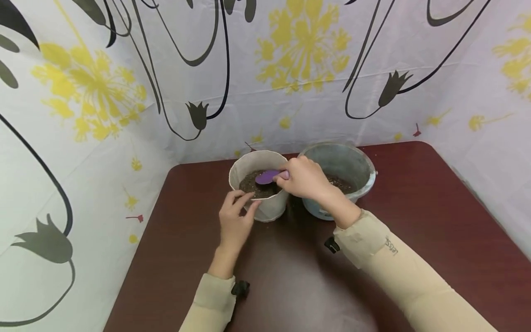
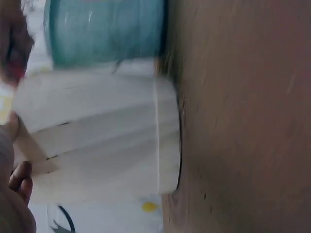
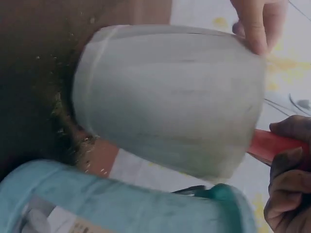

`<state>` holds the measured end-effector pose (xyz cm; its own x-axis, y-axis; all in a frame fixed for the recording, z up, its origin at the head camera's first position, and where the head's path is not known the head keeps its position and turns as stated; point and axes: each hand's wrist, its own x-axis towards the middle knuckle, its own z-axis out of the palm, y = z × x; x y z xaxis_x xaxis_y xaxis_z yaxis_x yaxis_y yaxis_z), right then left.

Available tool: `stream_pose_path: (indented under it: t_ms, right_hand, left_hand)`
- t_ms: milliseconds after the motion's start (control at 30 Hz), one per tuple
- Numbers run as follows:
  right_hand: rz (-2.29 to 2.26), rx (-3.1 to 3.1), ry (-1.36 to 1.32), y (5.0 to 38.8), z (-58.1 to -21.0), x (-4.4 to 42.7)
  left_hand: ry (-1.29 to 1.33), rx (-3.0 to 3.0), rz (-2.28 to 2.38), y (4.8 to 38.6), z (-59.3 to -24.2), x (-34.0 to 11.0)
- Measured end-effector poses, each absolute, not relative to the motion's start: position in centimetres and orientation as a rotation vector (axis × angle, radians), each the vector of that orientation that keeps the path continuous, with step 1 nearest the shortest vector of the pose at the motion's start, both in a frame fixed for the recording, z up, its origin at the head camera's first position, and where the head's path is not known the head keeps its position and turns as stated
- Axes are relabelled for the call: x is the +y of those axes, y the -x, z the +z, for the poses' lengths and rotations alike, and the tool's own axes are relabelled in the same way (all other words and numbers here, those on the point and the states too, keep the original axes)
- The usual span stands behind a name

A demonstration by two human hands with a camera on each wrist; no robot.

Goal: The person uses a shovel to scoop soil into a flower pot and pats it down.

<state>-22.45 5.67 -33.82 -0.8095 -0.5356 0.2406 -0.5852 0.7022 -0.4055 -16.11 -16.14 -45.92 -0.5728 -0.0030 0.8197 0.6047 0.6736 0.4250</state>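
Observation:
A white plant pot point(image 1: 269, 210) with dark soil point(image 1: 249, 184) inside stands upright at the table's back. My left hand point(image 1: 235, 220) is at its near-left rim, pinching the edge between thumb and fingers. My right hand point(image 1: 304, 177) grips the handle of a small purple trowel point(image 1: 266, 177), whose spoon-like blade lies over the soil within the pot. In the right wrist view the trowel point(image 3: 274, 145) looks red and its tip is hidden behind the pot wall point(image 3: 170, 97). Close on the right stands a blue-grey bucket point(image 1: 365, 182), partly behind my right forearm.
Soil with pale bits point(image 1: 340, 183) lies in the bucket. Crumbs of soil point(image 3: 87, 150) are scattered on the dark red table point(image 1: 199, 203) between the two containers. A white cloth with printed flowers point(image 1: 232, 83) hangs directly behind the table.

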Motion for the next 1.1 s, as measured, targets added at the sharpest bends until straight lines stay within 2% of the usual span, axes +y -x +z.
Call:
stream_pose_path:
  t_ms: [233,467,633,867,1100]
  right_hand:
    - [0.717,-2.774,-0.892,22.3,-33.8,6.1]
    - [0.774,-2.747,-0.884,22.0,-34.3,7.2]
    - [0.814,-2.734,-0.924,22.3,-35.2,7.2]
    - [0.805,-2.731,-1.036,22.7,-34.6,5.8]
    - [0.799,-2.748,-1.024,22.6,-33.7,6.3]
  left_hand:
    - [0.534,-2.059,-0.905,16.7,-45.3,-17.3]
    - [0.543,-2.050,-0.902,16.4,-45.6,-15.3]
    - [0.540,-2.121,-0.863,16.6,-45.5,-17.1]
    - [0.555,-2.044,-0.852,16.4,-45.7,-15.7]
    - [0.494,-2.045,-0.903,16.2,-45.4,-16.3]
